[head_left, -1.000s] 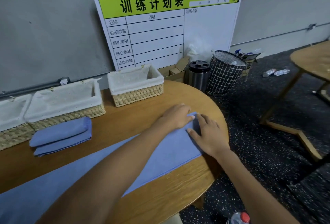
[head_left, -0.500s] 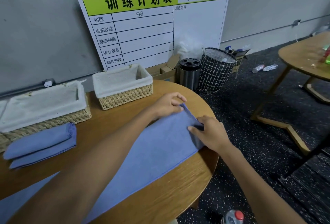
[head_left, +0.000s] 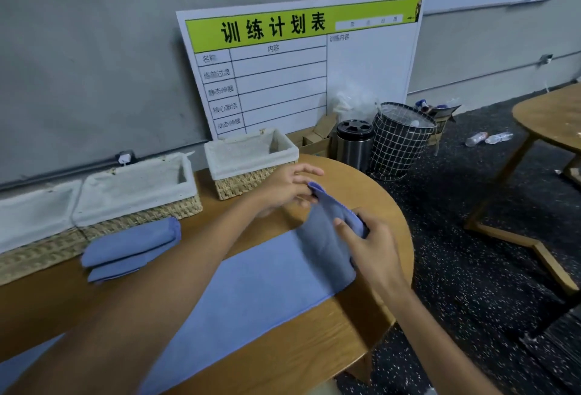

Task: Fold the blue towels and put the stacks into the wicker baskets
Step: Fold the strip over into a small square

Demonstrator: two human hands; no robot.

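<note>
Folding under way: left hand (head_left: pixel 287 190) and right hand (head_left: pixel 371 243) fingers pinch the long blue cloth towel's (head_left: pixel 251 294) raised end; folded blue towel stack (head_left: pixel 132 246) left of them, three white-lined wicker baskets (head_left: pixel 251 158) beyond, unfilled.

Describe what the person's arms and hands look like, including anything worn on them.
Both forearms are bare as far as the frame shows, with no sleeves visible. The left hand and right hand wear no gloves, and no rings, watch or bracelets show on the visible sides.
</note>
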